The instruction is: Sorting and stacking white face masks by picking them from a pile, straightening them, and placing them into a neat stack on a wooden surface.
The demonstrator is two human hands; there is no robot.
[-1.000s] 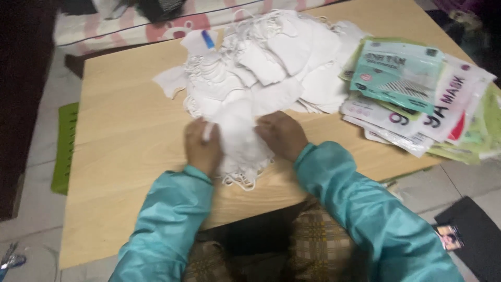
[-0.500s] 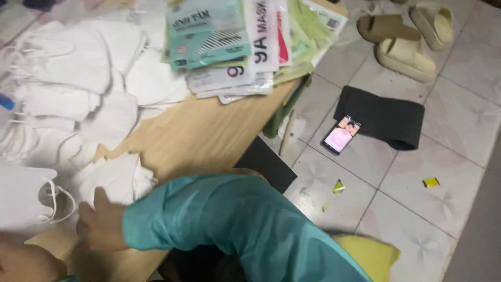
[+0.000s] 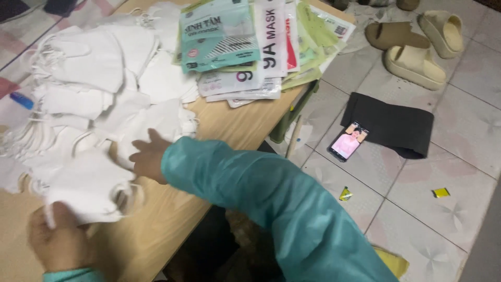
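Tiled floor (image 3: pixel 417 219) on the right, light wooden surface (image 3: pixel 229 125) on the left. Left hand (image 3: pixel 60 243) pinches a white folded fabric face mask (image 3: pixel 86 188) by its near edge, fingers closed on it. Mask lies just ahead of that hand, long axis roughly left-right. Right hand (image 3: pixel 148 156) rests open, fingers spread, on the loose pile of white masks (image 3: pixel 99 89) just beyond, nearer the pile. Stack of printed plastic mask packets (image 3: pixel 245 47) sits further back.

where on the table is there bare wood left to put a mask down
Bare wood shows between the packets and the right hand, and along the near edge of the table. The far left is crowded with white masks.
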